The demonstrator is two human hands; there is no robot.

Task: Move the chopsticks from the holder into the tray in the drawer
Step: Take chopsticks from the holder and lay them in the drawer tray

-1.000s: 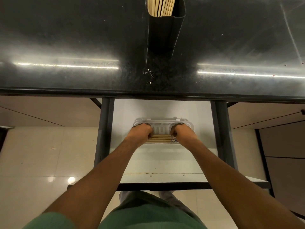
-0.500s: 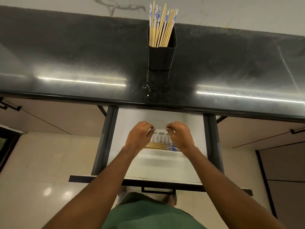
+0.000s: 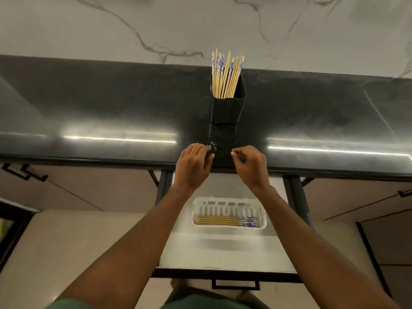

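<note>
Currently two hands hover over the counter's (image 3: pixel 111 108) near edge: left hand (image 3: pixel 194 163) and right hand (image 3: pixel 249 166), fingers loosely curled, holding nothing. One black holder (image 3: pixel 226 110) stands farther back with roughly a dozen chopsticks (image 3: pixel 225 79) upright. One white tray (image 3: pixel 229 199) in the open drawer (image 3: pixel 223 250) holds a small flat bundle (image 3: pixel 223 220), its count unclear.

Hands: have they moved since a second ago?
Yes. The left hand and right hand rose from the tray up to the counter edge, toward the holder.
</note>
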